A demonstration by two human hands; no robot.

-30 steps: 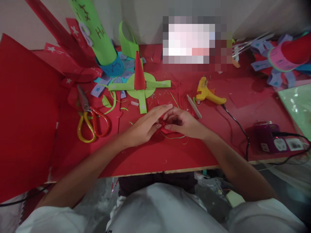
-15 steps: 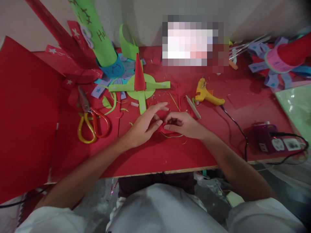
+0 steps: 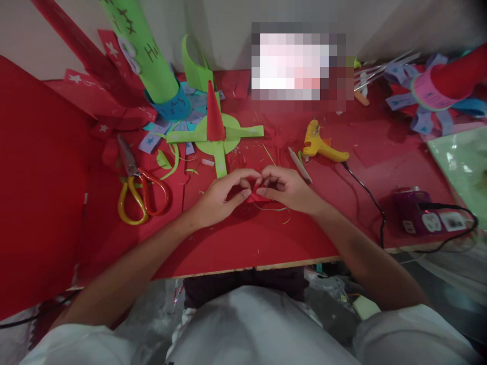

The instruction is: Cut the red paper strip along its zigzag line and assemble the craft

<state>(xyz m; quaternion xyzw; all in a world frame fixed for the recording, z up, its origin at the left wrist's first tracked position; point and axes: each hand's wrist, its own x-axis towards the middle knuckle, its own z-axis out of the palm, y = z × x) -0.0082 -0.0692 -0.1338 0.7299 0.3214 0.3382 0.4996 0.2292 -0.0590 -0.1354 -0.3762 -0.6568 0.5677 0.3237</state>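
My left hand (image 3: 223,195) and my right hand (image 3: 286,187) meet over the middle of the red table (image 3: 243,238). Both pinch a small red paper piece (image 3: 255,196) between their fingertips, fingers curled. Just beyond the hands stands a red paper cone (image 3: 213,112) on a green paper disc with green strips (image 3: 222,139). A white glue stick (image 3: 300,165) lies right beside my right hand.
Yellow and red handled scissors (image 3: 139,188) lie to the left. A yellow glue gun (image 3: 321,144) lies at the right, its black cord running to a purple power strip (image 3: 428,215). A green tube (image 3: 146,48), red sheets and paper craft pieces crowd the back and sides.
My left hand's fingers were stretched out; they have now curled in to pinch the red paper piece together with my right hand. Both hands shifted slightly away from me.
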